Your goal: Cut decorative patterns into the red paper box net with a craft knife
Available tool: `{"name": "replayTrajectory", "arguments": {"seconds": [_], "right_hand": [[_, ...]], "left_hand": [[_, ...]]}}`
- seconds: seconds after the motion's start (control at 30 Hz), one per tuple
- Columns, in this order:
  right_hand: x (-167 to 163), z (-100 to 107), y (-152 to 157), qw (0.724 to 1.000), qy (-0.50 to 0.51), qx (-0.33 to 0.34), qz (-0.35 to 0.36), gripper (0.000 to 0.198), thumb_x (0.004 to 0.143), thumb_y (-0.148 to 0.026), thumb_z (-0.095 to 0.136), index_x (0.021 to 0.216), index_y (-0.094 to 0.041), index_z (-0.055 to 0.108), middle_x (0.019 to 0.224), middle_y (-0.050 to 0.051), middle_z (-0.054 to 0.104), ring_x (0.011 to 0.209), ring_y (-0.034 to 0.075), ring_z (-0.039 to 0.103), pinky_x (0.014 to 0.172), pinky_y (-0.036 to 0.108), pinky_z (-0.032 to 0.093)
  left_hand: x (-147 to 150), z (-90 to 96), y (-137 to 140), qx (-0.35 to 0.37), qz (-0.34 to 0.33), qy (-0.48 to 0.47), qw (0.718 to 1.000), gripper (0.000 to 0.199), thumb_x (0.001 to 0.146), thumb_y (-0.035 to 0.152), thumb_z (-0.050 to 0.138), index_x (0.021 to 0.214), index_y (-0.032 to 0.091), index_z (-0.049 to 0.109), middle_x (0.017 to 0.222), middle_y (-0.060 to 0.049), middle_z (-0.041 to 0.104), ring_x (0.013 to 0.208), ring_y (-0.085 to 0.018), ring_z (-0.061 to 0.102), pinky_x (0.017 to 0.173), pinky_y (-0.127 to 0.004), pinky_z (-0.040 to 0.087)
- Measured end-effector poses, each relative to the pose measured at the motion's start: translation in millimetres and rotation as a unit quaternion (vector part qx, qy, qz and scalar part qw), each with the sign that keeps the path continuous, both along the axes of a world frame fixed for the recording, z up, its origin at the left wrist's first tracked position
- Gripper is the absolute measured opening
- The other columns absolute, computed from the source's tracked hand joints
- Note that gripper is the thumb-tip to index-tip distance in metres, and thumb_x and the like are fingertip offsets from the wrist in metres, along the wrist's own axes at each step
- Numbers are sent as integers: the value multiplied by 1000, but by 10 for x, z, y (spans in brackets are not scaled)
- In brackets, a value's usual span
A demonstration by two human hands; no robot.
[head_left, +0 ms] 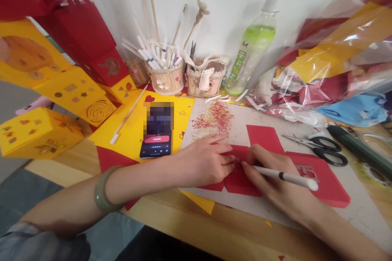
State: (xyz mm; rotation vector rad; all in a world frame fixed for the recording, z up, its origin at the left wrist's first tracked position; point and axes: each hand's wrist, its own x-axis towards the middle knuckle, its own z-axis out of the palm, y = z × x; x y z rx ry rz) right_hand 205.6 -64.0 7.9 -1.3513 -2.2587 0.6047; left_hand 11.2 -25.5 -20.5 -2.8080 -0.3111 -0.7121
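Note:
My right hand (272,171) grips a white pen-shaped tool (298,180) with a dark ring; its tip is hidden behind my fingers, so I cannot tell its kind. Beneath both hands lies a folded red paper cutout (263,136) with several flaps. One flap at the right carries a cut-out pattern (306,171). My left hand (211,159) rests on the red paper with its fingers apart, the fingertips close to those of my right hand. A pale grey-white board (202,193) lies under the paper, sprinkled with red and yellow scraps (217,118).
Scissors (324,147) and a dark green-handled tool (352,147) lie at the right. A phone (156,142) rests on yellow paper (122,138). Behind stand a marker basket (167,79), a green drink bottle (251,53) and a scrap bag (330,69). Paper lanterns (70,94) crowd the left.

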Motion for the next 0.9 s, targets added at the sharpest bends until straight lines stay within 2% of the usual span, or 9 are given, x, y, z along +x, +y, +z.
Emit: {"name": "replayTrajectory", "arguments": {"seconds": [0.1,0.37,0.6,0.7,0.83,0.9], "right_hand": [[17,-17,-19,1000,-9,11,8,21,87,-22,43,66,-24,39,55,-4,50,44,11,45,42,22,35],[77,30,47,995,53,-82,9,23,87,-26,45,65,-23,38,54,-5,45,48,11,41,41,21,34],[57,14,3,997,36,-63,-5,20,88,-25,45,68,-23,40,56,-4,48,48,11,42,43,22,35],[74,7,18,996,55,-69,-5,21,88,-29,47,69,-23,43,57,-3,50,49,11,45,43,22,36],[295,59,107,992,90,-20,-88,21,87,-41,52,74,-23,53,65,0,59,55,15,54,48,26,43],[484,106,164,992,53,-30,-113,27,88,-48,47,88,-25,61,73,3,66,58,18,59,47,28,44]], "left_hand": [[3,-6,5,3,-1,-4,1000,21,91,11,48,88,14,68,89,-2,69,87,-18,57,93,-36,42],[3,17,11,6,0,-5,1000,21,91,12,48,89,15,68,89,-3,69,86,-17,58,89,-34,44],[-4,6,0,-3,3,-8,1000,24,92,11,45,89,15,68,92,-2,69,85,-18,59,85,-34,47],[-10,1,-4,-8,4,-4,1000,23,92,11,45,90,15,68,93,-2,69,87,-18,59,90,-35,46],[-20,-4,-4,-29,8,-16,999,23,93,13,45,92,17,68,96,-1,69,89,-17,60,93,-36,45],[-22,-7,-4,-40,5,-25,999,25,94,14,43,91,16,68,98,-1,69,87,-17,61,90,-36,47]]}}
